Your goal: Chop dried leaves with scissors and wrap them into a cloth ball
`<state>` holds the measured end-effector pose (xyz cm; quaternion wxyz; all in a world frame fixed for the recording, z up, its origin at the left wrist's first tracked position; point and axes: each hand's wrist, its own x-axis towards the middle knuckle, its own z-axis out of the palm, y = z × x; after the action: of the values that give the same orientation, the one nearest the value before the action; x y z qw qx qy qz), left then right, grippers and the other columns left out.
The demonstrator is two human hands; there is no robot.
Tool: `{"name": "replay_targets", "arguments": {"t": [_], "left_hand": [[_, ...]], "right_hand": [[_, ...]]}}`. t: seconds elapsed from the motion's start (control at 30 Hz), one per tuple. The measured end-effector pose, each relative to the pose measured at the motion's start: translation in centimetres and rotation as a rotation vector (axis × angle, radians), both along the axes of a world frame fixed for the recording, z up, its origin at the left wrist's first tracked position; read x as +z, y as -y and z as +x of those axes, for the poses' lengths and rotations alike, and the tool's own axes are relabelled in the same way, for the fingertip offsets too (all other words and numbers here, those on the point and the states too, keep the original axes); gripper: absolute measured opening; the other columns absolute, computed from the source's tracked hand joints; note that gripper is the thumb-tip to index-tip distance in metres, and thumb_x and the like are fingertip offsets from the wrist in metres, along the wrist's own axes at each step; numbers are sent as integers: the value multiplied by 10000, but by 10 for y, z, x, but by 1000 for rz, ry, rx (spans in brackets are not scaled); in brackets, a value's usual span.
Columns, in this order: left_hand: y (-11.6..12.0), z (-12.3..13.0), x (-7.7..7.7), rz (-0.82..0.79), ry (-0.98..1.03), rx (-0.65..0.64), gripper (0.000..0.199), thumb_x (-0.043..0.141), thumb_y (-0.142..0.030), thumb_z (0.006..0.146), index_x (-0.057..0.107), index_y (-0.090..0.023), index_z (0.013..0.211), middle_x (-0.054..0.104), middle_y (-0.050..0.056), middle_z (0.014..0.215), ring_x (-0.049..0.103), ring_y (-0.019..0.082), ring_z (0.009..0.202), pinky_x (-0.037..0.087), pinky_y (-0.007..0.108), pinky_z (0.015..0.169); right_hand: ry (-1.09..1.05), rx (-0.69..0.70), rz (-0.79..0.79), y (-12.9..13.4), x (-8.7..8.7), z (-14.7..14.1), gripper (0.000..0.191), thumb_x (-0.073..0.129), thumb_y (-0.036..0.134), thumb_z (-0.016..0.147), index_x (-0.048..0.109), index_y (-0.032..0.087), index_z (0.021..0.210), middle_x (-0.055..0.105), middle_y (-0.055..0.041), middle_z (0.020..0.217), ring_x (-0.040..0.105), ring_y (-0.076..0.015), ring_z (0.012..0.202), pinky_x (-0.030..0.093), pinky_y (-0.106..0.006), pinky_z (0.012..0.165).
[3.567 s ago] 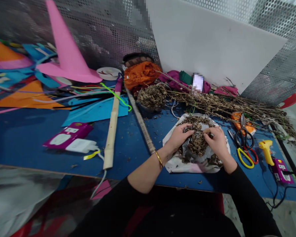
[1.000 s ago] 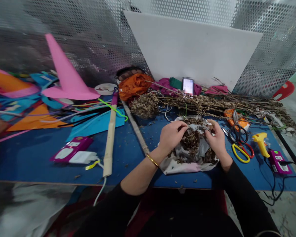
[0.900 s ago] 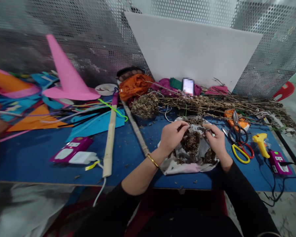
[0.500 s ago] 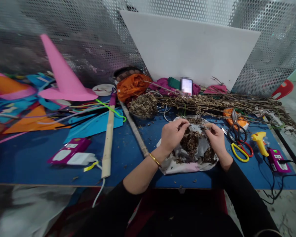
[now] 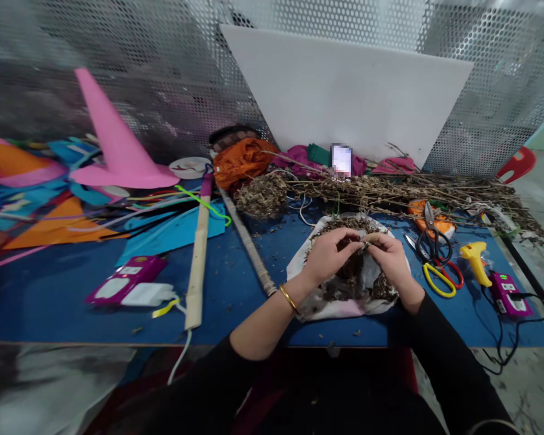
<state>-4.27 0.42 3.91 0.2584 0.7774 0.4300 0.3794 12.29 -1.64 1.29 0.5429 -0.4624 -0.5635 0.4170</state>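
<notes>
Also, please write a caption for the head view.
Left hand and right hand together over dried plant bits on a white sheet, yellow glue gun nearby.

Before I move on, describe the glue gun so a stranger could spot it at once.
On the blue table, look right, past the scissors. The glue gun sits beside a purple box; its yellow is a solid body, not a scissor loop.

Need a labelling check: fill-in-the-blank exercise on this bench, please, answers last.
The bare left hand and bare right hand meet over a ____ sheet holding dried brown plant bits.
The yellow plastic glue gun lies to the ____ of the black-handled metal scissors.
The smooth metal bangle on the left wrist is ____.

white; right; gold
</notes>
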Motion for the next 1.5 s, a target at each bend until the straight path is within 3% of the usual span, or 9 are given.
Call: {"name": "replay_targets", "arguments": {"t": [0.23,0.4,0.5,0.6,0.7,0.87,1.17,1.33,1.5], "left_hand": [[-4,-13,-7,37,-68,49,164,576,-278,836,714,-206,889,734,33,918,658,192,865,497,318,847],[1,-12,-1,142,-39,54,293,613,-334,816,684,-201,1068,687,78,1114,609,233,1039,457,376,956],[4,-4,3,-73,52,-45,369,604,-400,817,662,-204,1125,707,55,1074,645,208,941,505,319,851],[3,3,5,-312,143,-119,347,629,-392,782,692,-190,1058,728,35,935,637,166,702,513,278,672],[1,5,8,-559,291,-168,326,648,-392,753,706,-161,975,674,3,666,509,105,479,413,225,474],[2,6,9,-835,491,-208,362,665,-507,724,686,-152,795,591,-9,541,498,97,493,349,187,427],[-1,9,3,-906,710,-46,352,803,-390,601,684,-138,815,619,-14,643,529,73,508,366,166,407],[1,7,5,-953,697,-108,282,770,-298,640,676,-146,859,638,-10,671,562,80,547,435,174,463],[4,8,8,-551,454,-41,183,657,-267,732,680,-162,880,708,27,792,635,143,655,534,265,595]], "right_hand": [[-149,-144,0,-1,-1,1,153,581,180,706,679,188,824,675,7,787,591,-140,730,456,-255,702],[60,-242,168,1,-1,3,332,546,152,751,645,211,1062,679,-24,1026,612,-158,874,472,-285,806],[219,-127,286,4,-1,2,436,536,115,757,612,249,1165,655,-25,1147,605,-168,995,448,-316,915],[252,-72,375,5,-2,0,276,523,112,781,683,249,959,693,-11,946,622,-170,920,469,-321,869],[225,-143,412,6,-1,1,215,516,115,799,679,243,857,675,-10,860,617,-170,866,479,-322,816],[414,-160,527,7,3,4,220,504,128,855,684,254,858,677,-20,886,598,-176,880,453,-342,816],[425,-82,538,9,5,3,280,411,138,908,666,249,943,685,-27,940,610,-172,932,463,-347,850],[359,-172,411,12,1,2,429,463,148,867,502,251,1282,667,-59,1087,609,-192,1036,453,-377,948],[249,-188,274,11,5,0,405,498,194,846,542,233,1247,647,-62,1127,614,-188,991,481,-353,913]]}}
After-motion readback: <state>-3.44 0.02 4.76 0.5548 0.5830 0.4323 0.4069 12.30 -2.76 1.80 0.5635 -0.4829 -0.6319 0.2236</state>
